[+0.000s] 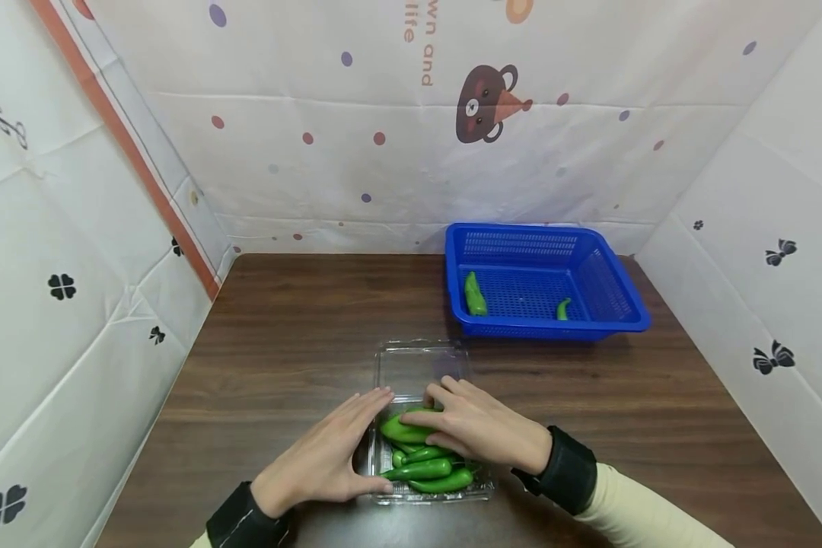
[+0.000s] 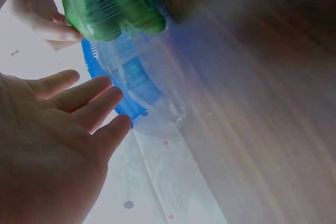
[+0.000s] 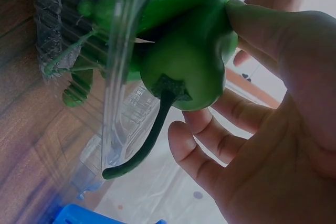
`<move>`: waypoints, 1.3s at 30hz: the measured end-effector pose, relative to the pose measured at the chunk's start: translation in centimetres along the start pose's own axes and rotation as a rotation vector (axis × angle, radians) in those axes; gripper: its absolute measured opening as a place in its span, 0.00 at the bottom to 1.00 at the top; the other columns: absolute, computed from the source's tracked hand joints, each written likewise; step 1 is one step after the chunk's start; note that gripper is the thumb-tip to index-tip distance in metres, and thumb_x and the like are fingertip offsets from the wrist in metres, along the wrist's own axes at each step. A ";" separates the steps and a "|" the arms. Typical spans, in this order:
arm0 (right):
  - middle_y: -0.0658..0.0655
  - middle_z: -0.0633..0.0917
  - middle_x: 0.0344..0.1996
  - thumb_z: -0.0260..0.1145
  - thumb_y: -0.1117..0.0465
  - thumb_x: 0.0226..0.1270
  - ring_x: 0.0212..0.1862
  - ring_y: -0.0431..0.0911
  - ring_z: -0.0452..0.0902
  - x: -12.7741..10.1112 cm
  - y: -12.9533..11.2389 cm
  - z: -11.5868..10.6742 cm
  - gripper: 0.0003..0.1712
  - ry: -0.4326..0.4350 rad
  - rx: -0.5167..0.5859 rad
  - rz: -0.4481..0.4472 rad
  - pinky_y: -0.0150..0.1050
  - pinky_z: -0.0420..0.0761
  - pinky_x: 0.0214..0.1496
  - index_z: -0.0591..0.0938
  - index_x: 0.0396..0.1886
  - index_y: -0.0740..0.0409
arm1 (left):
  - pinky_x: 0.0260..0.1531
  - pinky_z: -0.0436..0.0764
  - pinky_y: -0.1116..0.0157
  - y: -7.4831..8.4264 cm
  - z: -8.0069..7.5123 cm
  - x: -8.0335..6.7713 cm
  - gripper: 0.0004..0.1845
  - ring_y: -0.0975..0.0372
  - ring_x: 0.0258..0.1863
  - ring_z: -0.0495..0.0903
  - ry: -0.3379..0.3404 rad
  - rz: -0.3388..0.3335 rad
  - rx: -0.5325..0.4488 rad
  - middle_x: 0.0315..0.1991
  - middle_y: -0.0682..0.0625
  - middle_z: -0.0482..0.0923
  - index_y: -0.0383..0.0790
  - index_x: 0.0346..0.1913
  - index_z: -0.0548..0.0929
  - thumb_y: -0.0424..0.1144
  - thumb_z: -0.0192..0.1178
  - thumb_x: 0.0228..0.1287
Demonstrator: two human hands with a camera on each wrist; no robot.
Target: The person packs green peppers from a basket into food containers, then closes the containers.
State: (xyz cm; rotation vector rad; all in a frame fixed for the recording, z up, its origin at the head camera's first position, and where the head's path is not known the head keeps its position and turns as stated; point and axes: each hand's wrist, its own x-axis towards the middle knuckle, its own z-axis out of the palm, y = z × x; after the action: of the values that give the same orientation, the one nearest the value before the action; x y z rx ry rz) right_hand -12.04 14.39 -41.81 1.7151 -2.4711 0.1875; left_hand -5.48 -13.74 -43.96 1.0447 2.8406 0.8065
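A clear hinged plastic box (image 1: 433, 496) stands on the table with its lid folded back, and several green chili peppers (image 1: 421, 469) lie inside. My right hand (image 1: 482, 428) reaches over the box and holds a large green pepper (image 3: 184, 69) between thumb and fingers; its long curved stem shows in the right wrist view. At the box's left side is my left hand (image 1: 332, 457), fingers straight and thumb spread near the front corner. Whether it touches the box wall I cannot tell. In the left wrist view its palm and fingers (image 2: 97, 100) are extended, with nothing held.
Behind and to the right stands a blue plastic basket (image 1: 548, 329) with one larger green pepper (image 1: 475, 295) and one small one (image 1: 562, 309) in it. The brown wooden table (image 1: 294, 320) is bounded by printed white cloth (image 1: 301, 175) at the back and sides.
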 end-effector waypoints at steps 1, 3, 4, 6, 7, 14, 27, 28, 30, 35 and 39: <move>0.47 0.79 0.43 0.69 0.46 0.72 0.39 0.40 0.67 0.0 0.0 0.0 0.27 0.000 0.003 0.000 0.32 0.72 0.38 0.80 0.69 0.37 | 0.77 0.58 0.49 0.1 -0.1 0.1 0.61 0.52 0.78 0.58 0.002 0.001 0.002 0.81 0.47 0.56 0.40 0.82 0.54 0.69 0.71 0.55; 0.47 0.79 0.43 0.69 0.46 0.72 0.39 0.40 0.67 -0.1 0.0 -0.1 0.27 0.004 0.003 -0.004 0.32 0.72 0.38 0.80 0.69 0.37 | 0.77 0.58 0.49 0.2 -0.3 0.5 0.60 0.52 0.79 0.58 0.001 0.006 0.000 0.81 0.47 0.55 0.41 0.82 0.53 0.69 0.69 0.57; 0.47 0.79 0.43 0.69 0.46 0.72 0.39 0.40 0.67 -0.1 -0.1 -0.1 0.26 0.007 0.002 -0.005 0.33 0.73 0.38 0.80 0.69 0.37 | 0.77 0.58 0.49 0.2 -0.4 0.8 0.60 0.52 0.79 0.58 0.002 0.010 -0.001 0.81 0.47 0.55 0.41 0.82 0.53 0.69 0.68 0.58; 0.47 0.79 0.44 0.70 0.47 0.72 0.39 0.41 0.67 -0.2 -0.1 -0.2 0.26 0.015 0.004 -0.006 0.33 0.73 0.39 0.80 0.68 0.37 | 0.77 0.58 0.50 0.4 -0.7 1.4 0.58 0.53 0.79 0.57 -0.003 0.010 0.002 0.81 0.48 0.54 0.42 0.83 0.52 0.71 0.64 0.60; 0.47 0.79 0.44 0.70 0.47 0.71 0.39 0.41 0.67 -0.2 -0.1 -0.2 0.27 0.018 0.004 -0.006 0.33 0.74 0.39 0.80 0.68 0.37 | 0.77 0.58 0.50 0.4 -0.9 1.7 0.57 0.53 0.79 0.56 -0.003 0.012 0.002 0.81 0.48 0.54 0.42 0.83 0.53 0.71 0.63 0.62; 0.46 0.79 0.43 0.72 0.49 0.70 0.38 0.40 0.66 -0.6 -0.1 -0.6 0.28 0.052 0.033 -0.004 0.32 0.70 0.38 0.80 0.69 0.40 | 0.75 0.62 0.49 0.7 -2.0 4.4 0.52 0.53 0.79 0.57 0.034 0.042 0.000 0.82 0.48 0.53 0.44 0.83 0.52 0.68 0.61 0.67; 0.48 0.78 0.42 0.75 0.55 0.66 0.39 0.40 0.71 -1.6 1.6 -2.1 0.25 0.190 0.102 0.012 0.34 0.77 0.40 0.83 0.63 0.47 | 0.75 0.63 0.49 0.5 -2.1 8.4 0.50 0.49 0.77 0.60 0.133 0.096 0.094 0.79 0.40 0.59 0.36 0.80 0.58 0.69 0.54 0.70; 0.48 0.79 0.42 0.76 0.56 0.66 0.39 0.40 0.71 -1.7 1.9 -2.3 0.26 0.205 0.107 0.022 0.33 0.77 0.40 0.83 0.63 0.47 | 0.75 0.63 0.48 0.5 -2.1 8.7 0.49 0.48 0.77 0.61 0.143 0.098 0.097 0.78 0.38 0.59 0.35 0.80 0.59 0.69 0.53 0.71; 0.49 0.80 0.43 0.76 0.58 0.66 0.39 0.39 0.72 -1.9 2.6 -2.9 0.27 0.237 0.117 0.046 0.34 0.78 0.40 0.83 0.64 0.49 | 0.75 0.62 0.47 0.5 -2.1 9.2 0.47 0.46 0.76 0.62 0.162 0.099 0.100 0.78 0.36 0.60 0.34 0.79 0.61 0.68 0.52 0.73; 0.52 0.81 0.46 0.75 0.60 0.66 0.43 0.41 0.74 -2.5 4.8 -4.5 0.32 0.308 0.115 0.143 0.38 0.81 0.43 0.79 0.69 0.51 | 0.73 0.65 0.48 0.3 -2.0 10.7 0.40 0.45 0.76 0.62 0.230 0.090 0.091 0.76 0.34 0.62 0.33 0.77 0.64 0.58 0.57 0.76; 0.56 0.79 0.52 0.73 0.60 0.69 0.48 0.45 0.77 -3.1 6.8 -5.5 0.37 0.337 0.136 0.258 0.42 0.82 0.45 0.72 0.76 0.51 | 0.69 0.73 0.49 0.1 -1.8 11.9 0.35 0.47 0.75 0.65 0.296 0.076 0.079 0.75 0.36 0.65 0.34 0.74 0.68 0.51 0.63 0.74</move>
State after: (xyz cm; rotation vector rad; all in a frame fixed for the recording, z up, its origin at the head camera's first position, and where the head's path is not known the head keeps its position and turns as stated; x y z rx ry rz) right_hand -17.19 20.56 -37.10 1.2710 -2.4548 0.6274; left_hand -14.99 -7.30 -40.37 1.1372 3.1166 0.9350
